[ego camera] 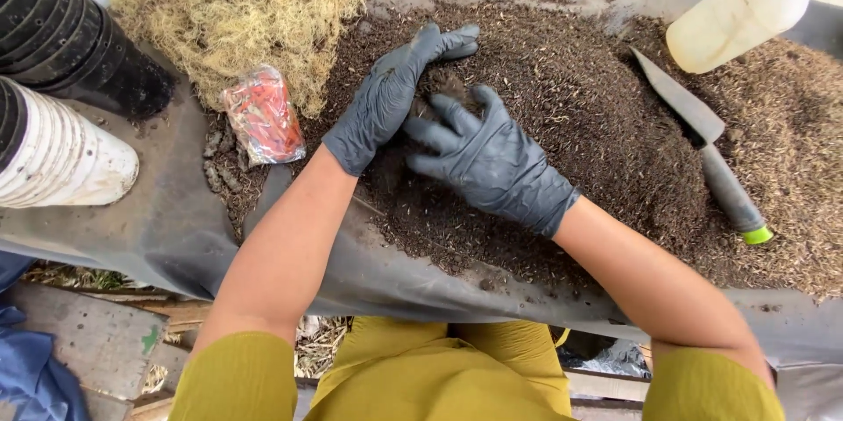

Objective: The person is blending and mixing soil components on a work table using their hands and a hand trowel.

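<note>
**Potting table: contents, left to right**

- Stack of black pots [70,30], lying on its side at 10 o'clock from the hands.
- Stack of white pots [61,153], also on its side, at 9 o'clock, just below the black stack.
- Heap of pale dry moss [233,8], at 11 o'clock, fibrous and loose.
- Small clear packet with red contents [263,115], lying at the moss's lower edge, near the left wrist.
- Left hand [391,92], dark glove, fingers curved and cupped against a clump of soil; thumb side hidden.
- Clump of dark potting mix [443,87], centre of the table, pressed between both palms. Judged light, crumbly and soft; it would shed if pinched, so best scooped from beneath with both palms together.
- Right hand [487,158], dark glove, fingers spread fairly wide, closing on the clump from 5 o'clock.
- Spread of potting mix [606,140], covering the dark table sheet [167,228].
- Trowel [702,153], grey blade, handle with green end, at 3 o'clock, lying on the soil.
- Pale plastic bottle [746,13], at 1 o'clock, tilted.
</note>
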